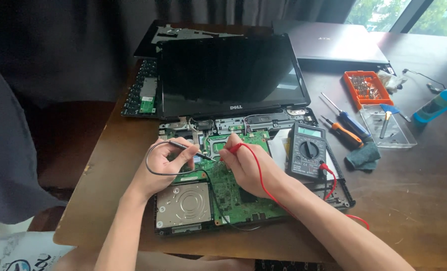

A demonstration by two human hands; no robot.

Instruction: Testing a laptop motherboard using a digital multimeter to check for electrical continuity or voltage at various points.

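A silver hard drive point(183, 205) sits nearest in the opened laptop point(341, 198), beside the green circuit board point(233, 193). The left hand point(163, 168) pinches a black probe point(191, 148), the right hand point(246, 168) a red probe point(235, 147), both tips on the board. A multimeter point(308, 150) lies right; screwdrivers point(346, 125) and an orange bit case point(367, 88) lie farther back.

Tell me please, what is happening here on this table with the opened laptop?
A person is probing the green circuit board of a dismantled laptop on a wooden table. The left hand holds the black probe, and the right hand holds the red probe; both tips meet near the board's upper part. The leads run to a grey multimeter lying on the laptop base. A hard drive sits at the lower left. Screwdrivers and an orange bit case lie to the right.
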